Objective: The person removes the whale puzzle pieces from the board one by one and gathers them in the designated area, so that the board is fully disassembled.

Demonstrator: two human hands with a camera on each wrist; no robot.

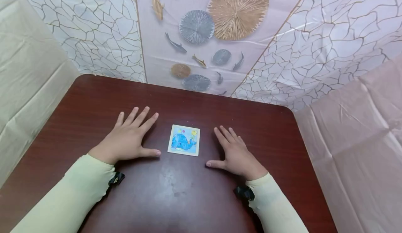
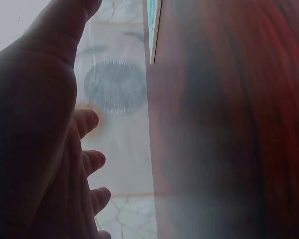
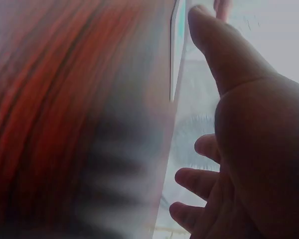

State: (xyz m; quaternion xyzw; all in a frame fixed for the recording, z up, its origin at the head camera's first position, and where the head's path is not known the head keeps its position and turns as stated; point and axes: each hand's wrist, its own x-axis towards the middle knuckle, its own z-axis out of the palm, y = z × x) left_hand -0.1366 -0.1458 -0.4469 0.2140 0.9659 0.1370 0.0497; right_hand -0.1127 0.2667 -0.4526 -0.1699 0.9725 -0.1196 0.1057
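A small square picture board (image 1: 184, 140) with a pale border lies flat on the table between my hands. It shows a blue whale and a yellow flower-like sun; faint lines cross the whale. To its left is my left hand (image 1: 128, 137), palm down with fingers straight and spread, the thumb pointing at the board without touching it. My right hand (image 1: 235, 152) is on the other side, fingers straight, thumb held out, also apart from the board. Both wrist views catch the board's edge (image 2: 155, 30) and bare palms holding nothing.
The dark red-brown table (image 1: 150, 198) has rounded far corners and a glossy patch near me. Patterned cloth (image 1: 198, 27) with fish and round shapes hangs behind it. Plain pale cloth walls (image 1: 28, 72) close in both sides. A dark band (image 1: 117, 179) sits at each wrist.
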